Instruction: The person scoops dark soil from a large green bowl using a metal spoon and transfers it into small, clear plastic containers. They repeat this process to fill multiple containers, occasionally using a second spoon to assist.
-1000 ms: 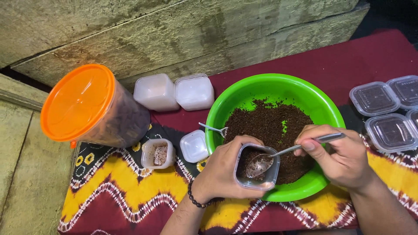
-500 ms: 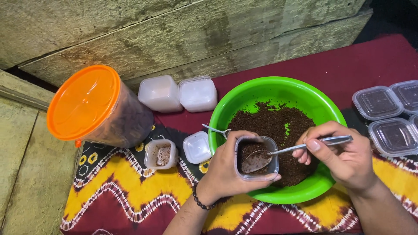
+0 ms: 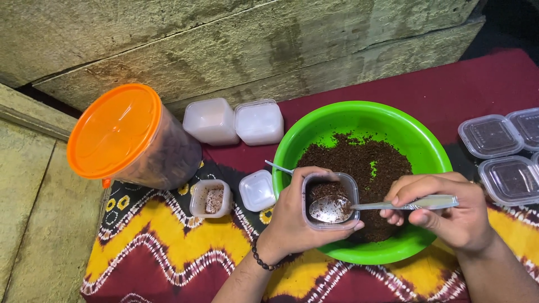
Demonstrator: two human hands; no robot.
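1. Head view: the green bowl [image 3: 359, 120] sits on a patterned cloth [image 3: 168, 252] and holds a heap of dark brown crumbly material [image 3: 359, 163].
2. The left hand [image 3: 297, 216] reaches over the near rim of the green bowl, its fingers curled tight around a small clear container [image 3: 330, 201] (partly filled with the same dark material).
3. The right hand [image 3: 449, 213] hovers at the near right side of the green bowl, thumb and fingers pinched on the handle of a metal spoon [image 3: 382, 206]; the spoon's bowl lies inside the small clear container.
4. Just left of the green bowl lie a small white lid [image 3: 257, 189] and an open small tub [image 3: 210, 198].
5. Farther left of the green bowl stands a large jar with an orange lid [image 3: 115, 132].
6. Two white square tubs [image 3: 236, 120] sit at the upper left of the green bowl.
7. Right of the green bowl, lidded clear containers [image 3: 502, 154] are grouped together.
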